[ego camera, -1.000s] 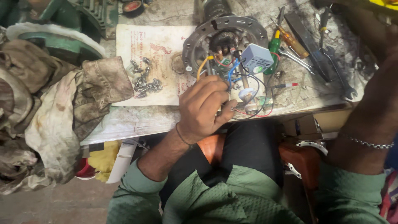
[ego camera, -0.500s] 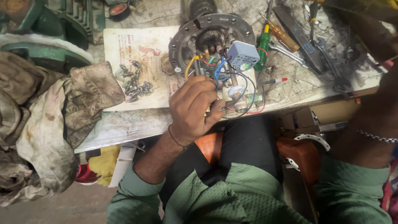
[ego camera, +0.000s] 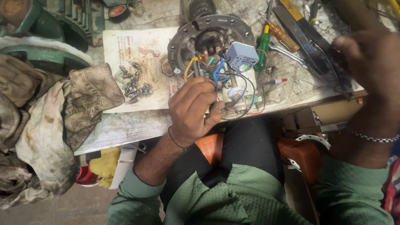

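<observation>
My left hand (ego camera: 192, 109) is closest to me, at the near edge of the surface (ego camera: 125, 129), its fingers curled shut around a bundle of coloured wires (ego camera: 216, 73) — yellow, blue, red and black — where they run down towards me. Just right of my fingertips a small white part (ego camera: 236, 95) sits among the wire loops, touching them. My right hand (ego camera: 371, 62) is raised at the right side, blurred and close to the camera; I cannot tell whether it is open or closed, or whether it holds anything.

Beyond my left hand the wires lead up into a round grey metal motor plate (ego camera: 183, 39) with a dark core in its middle. A small grey box (ego camera: 241, 56) rests against the plate's right rim, joined to the wires. To the left, a heap of screws (ego camera: 134, 83) lies on a sheet of printed paper (ego camera: 125, 50), well apart from my hand. A dirty rag (ego camera: 50, 121) hangs over the left edge of the surface.

Farther right, a green-handled screwdriver (ego camera: 263, 46) stands just beside the box, with an orange-handled screwdriver (ego camera: 281, 35) and a spanner (ego camera: 287, 52) near it
</observation>
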Action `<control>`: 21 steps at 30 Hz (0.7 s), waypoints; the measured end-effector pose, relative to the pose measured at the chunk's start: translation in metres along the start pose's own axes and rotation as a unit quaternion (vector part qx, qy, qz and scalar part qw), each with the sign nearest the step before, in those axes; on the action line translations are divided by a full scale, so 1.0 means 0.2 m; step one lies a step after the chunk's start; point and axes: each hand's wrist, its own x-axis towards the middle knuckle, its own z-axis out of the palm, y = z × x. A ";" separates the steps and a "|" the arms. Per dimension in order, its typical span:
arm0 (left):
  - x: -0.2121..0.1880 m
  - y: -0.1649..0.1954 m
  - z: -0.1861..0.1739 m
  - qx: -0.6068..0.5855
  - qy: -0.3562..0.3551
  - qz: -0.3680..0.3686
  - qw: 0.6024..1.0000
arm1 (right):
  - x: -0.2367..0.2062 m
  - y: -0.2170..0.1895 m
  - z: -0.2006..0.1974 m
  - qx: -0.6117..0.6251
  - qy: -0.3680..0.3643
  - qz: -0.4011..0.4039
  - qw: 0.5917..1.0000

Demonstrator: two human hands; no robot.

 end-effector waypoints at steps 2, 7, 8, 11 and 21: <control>0.00 0.00 0.00 -0.003 0.001 0.000 1.000 | 0.00 -0.07 -0.01 -0.034 0.017 -0.032 0.999; -0.01 0.00 0.00 -0.002 0.002 -0.003 1.000 | 0.00 -0.20 0.00 -0.107 0.037 -0.187 0.976; -0.01 0.00 0.00 0.001 0.005 -0.001 1.000 | 0.00 -0.21 0.01 -0.110 0.030 -0.200 0.973; -0.01 0.00 0.00 -0.003 0.004 -0.002 1.000 | 0.04 -0.24 0.05 -0.124 -0.005 -0.200 0.972; -0.03 0.00 0.03 0.020 0.010 -0.009 1.000 | 0.45 -0.04 0.17 -0.283 0.001 -0.294 0.913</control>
